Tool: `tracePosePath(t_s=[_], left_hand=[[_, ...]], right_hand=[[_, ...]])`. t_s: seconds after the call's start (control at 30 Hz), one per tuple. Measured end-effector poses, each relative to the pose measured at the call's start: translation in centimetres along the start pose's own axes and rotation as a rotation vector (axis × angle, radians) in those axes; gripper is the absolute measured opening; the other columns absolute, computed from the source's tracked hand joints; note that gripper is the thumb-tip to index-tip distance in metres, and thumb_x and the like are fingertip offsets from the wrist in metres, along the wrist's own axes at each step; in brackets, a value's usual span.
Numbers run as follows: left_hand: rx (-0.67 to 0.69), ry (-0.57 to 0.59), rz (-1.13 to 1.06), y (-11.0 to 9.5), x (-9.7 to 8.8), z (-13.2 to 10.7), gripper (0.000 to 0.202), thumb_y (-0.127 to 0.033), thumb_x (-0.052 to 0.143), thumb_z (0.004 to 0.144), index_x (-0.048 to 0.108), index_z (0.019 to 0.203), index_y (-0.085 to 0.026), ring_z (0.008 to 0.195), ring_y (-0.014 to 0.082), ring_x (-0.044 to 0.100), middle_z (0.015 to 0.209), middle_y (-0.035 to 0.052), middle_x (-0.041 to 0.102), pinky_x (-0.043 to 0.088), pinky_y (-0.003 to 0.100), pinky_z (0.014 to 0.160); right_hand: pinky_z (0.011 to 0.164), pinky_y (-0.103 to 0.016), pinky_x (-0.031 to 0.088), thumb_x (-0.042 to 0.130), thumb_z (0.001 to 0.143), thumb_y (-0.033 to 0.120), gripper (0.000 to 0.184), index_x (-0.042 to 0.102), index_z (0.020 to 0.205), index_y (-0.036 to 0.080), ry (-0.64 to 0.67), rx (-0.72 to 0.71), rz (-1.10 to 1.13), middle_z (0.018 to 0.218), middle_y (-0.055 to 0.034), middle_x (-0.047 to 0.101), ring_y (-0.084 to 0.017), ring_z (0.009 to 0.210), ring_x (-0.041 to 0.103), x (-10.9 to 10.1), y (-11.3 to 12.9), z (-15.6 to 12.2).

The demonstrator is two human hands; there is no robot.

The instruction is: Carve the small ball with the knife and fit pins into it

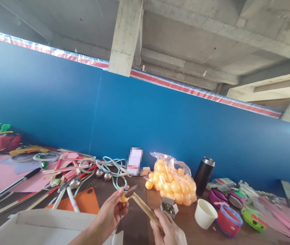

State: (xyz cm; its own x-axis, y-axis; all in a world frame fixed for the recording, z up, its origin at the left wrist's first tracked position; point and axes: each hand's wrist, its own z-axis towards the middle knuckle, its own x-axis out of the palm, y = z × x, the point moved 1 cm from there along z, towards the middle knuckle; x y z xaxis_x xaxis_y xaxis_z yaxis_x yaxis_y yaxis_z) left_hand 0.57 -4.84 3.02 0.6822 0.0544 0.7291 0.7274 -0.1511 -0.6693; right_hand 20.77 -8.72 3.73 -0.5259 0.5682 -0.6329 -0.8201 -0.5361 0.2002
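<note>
My left hand (112, 212) pinches a small orange ball (124, 198) between thumb and fingers. Something small and bluish shows at the top of the ball, too small to make out. In my right hand (167, 228) is a hammer (145, 208), gripped by its wooden handle. Its dark metal head lies right over the ball's upper side; whether they touch I cannot tell. Just beyond my right hand stands an open little box (169, 207) of small metal pieces. Behind it sits a clear plastic bag (177, 182) full of orange balls, with one loose ball (149, 185) beside it.
A cream paper cup (205, 214), a black bottle (204, 175) and several colourful bands (229, 219) stand on the right. Leftward lie cords (111, 166), sticks, orange sheet (86, 200) and pink paper. White cardboard (45, 226) lies front left; a blue partition (145, 115) rises behind.
</note>
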Motion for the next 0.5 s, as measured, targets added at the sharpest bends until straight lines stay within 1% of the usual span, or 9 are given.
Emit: tracePosePath(t_s=[0.1,0.27,0.37,0.43,0.5], left_hand=[[-0.007,-0.024,0.009,0.00,0.00,0.04,0.041,-0.031,0.066,0.070,0.057,0.107,-0.017,0.054,0.0070,0.056,0.069,0.0010,0.060,0.046,0.018,0.049],[-0.009,-0.016,-0.006,-0.02,-0.02,0.20,0.041,-0.030,0.066,0.071,0.057,0.109,-0.017,0.053,0.0075,0.056,0.065,0.0000,0.058,0.046,0.018,0.048],[-0.009,-0.011,0.003,-0.03,-0.01,0.16,0.042,-0.031,0.066,0.071,0.057,0.109,-0.017,0.053,0.0073,0.056,0.073,0.0037,0.062,0.047,0.018,0.049],[-0.019,0.004,0.013,-0.08,0.04,0.04,0.042,-0.033,0.065,0.072,0.056,0.110,-0.017,0.055,0.0072,0.056,0.080,0.0068,0.065,0.047,0.018,0.050],[-0.029,0.022,0.016,-0.13,0.11,-0.10,0.042,-0.034,0.064,0.072,0.055,0.110,-0.017,0.055,0.0072,0.056,0.084,0.0079,0.065,0.047,0.018,0.050]], right_hand=[[0.059,-0.018,0.054,0.036,0.087,0.042,0.032,0.058,0.103,0.025,0.037,-0.001,0.020,0.088,-0.0040,0.069,-0.015,0.073,0.068,-0.21,0.16,0.10],[0.053,-0.020,0.054,0.029,0.087,0.051,0.042,0.061,0.096,0.026,-0.001,0.049,0.011,0.082,-0.0042,0.069,-0.016,0.062,0.068,0.33,0.29,-0.10],[0.055,-0.020,0.054,0.031,0.086,0.050,0.041,0.062,0.097,0.025,-0.043,0.067,0.032,0.084,-0.0048,0.070,-0.016,0.066,0.068,0.59,0.12,-0.22],[0.056,-0.020,0.054,0.033,0.086,0.049,0.039,0.061,0.098,0.025,-0.045,0.085,0.036,0.087,-0.0059,0.069,-0.017,0.070,0.068,0.63,-0.15,-0.28],[0.056,-0.020,0.054,0.035,0.085,0.046,0.036,0.060,0.099,0.024,-0.037,0.103,0.020,0.091,-0.0065,0.069,-0.018,0.073,0.068,0.62,-0.49,-0.37]])
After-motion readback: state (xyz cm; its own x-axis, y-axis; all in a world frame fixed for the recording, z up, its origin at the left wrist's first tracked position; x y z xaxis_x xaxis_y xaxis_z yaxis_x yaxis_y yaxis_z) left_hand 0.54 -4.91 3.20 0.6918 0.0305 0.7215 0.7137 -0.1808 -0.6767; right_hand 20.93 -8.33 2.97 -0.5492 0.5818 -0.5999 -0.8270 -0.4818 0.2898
